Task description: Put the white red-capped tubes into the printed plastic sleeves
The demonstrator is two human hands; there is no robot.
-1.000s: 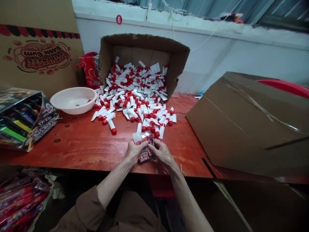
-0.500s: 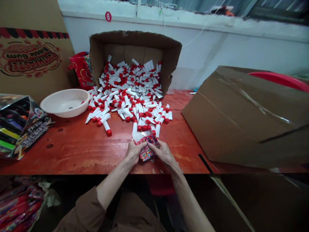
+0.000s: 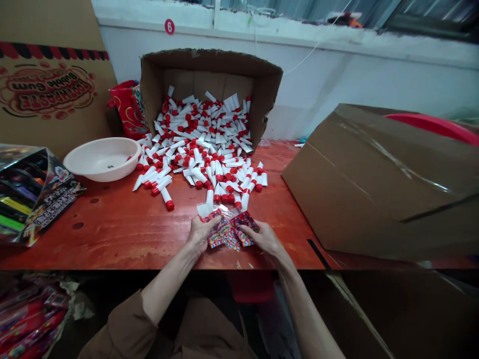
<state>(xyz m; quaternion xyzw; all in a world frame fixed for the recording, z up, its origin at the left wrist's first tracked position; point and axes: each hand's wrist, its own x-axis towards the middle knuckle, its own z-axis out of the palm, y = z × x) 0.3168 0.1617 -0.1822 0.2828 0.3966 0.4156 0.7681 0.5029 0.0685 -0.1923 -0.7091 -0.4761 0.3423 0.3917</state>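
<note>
My left hand [image 3: 200, 232] is closed on a colourful printed packet [image 3: 219, 235] with a clear plastic edge, near the table's front. My right hand [image 3: 264, 237] pinches a second, similar packet [image 3: 243, 222] just beside it. The two packets fan apart, and their clear upper parts overlap between my hands. Small multicoloured patterning shows low between them; whether it is print or loose bits I cannot tell. Just beyond my hands lie white tubes with red caps [image 3: 209, 195], heaped out from a cardboard box [image 3: 267, 99] tipped on its side.
A white basin [image 3: 90, 172] stands at the left, behind a display box of dark packs [image 3: 48, 209]. A red bag [image 3: 129, 109] leans by the tipped box. At the right, a large carton [image 3: 374, 184] takes up the table. Red packages [image 3: 30, 319] lie below the table at left.
My hands have moved apart sideways. The packets, held together before, are now spread, one in each hand. The tubes and boxes stay where they were.
</note>
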